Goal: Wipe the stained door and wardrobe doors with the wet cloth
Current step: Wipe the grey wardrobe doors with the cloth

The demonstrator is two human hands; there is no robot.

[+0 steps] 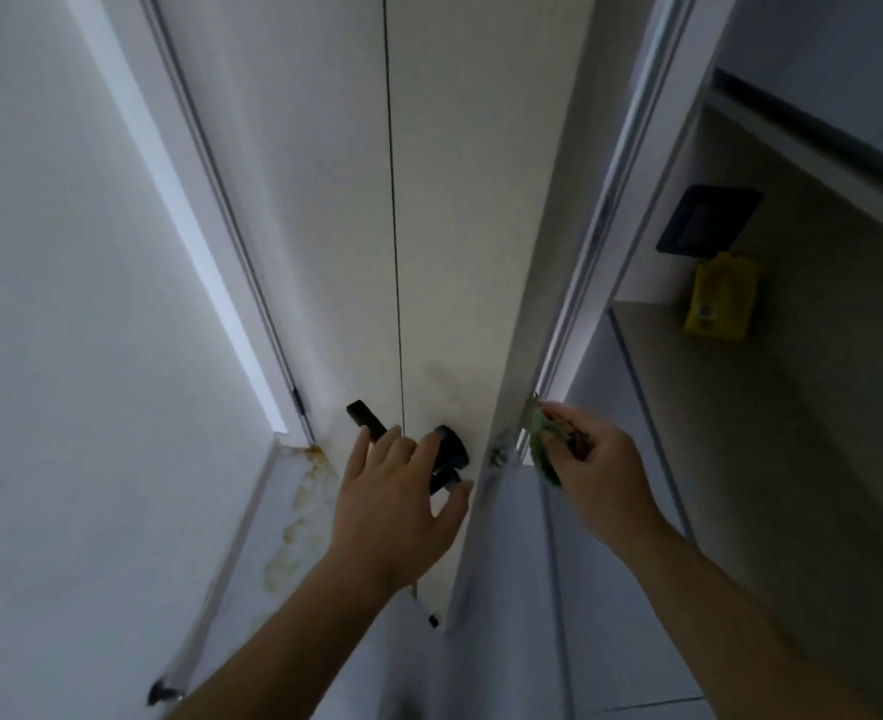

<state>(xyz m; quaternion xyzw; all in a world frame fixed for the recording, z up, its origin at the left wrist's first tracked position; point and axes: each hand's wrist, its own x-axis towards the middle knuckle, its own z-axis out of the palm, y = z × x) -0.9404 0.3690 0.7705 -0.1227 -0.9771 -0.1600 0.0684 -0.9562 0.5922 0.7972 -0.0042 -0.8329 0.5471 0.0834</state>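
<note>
A white door stands partly open in front of me, seen from close up. A faint brownish smear shows on its face just above the black round handle. My left hand reaches to that handle, fingers spread and touching it. A second black lever sticks out just left of it. My right hand grips a crumpled green cloth and holds it against the door's edge, where dark marks show.
Brown stains run down the floor and skirting at the lower left. A white wall fills the left. To the right is a shelf niche with a yellow packet and a black panel.
</note>
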